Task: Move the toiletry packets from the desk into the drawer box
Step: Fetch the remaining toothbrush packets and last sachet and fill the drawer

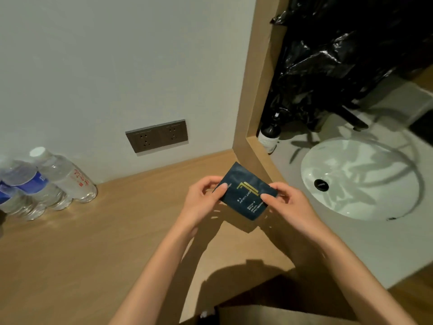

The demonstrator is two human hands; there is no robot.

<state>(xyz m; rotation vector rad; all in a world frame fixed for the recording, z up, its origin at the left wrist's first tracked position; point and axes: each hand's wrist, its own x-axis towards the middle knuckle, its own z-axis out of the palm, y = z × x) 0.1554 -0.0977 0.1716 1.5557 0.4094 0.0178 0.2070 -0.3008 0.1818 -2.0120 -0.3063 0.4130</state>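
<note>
Dark blue toiletry packet (244,192) held above the desk (82,242) at frame centre — left hand (202,199) pinching its left edge, right hand (287,201) its right edge, fingers curled — water bottles (46,181) at left.

The packet (243,192) is coloured dark blue-green and marked with a gold emblem and pale lettering. The desk (82,242) is finished in light wood grain. The bottles (63,177) are labelled blue and red; the basin (358,179) is coloured white.
</note>
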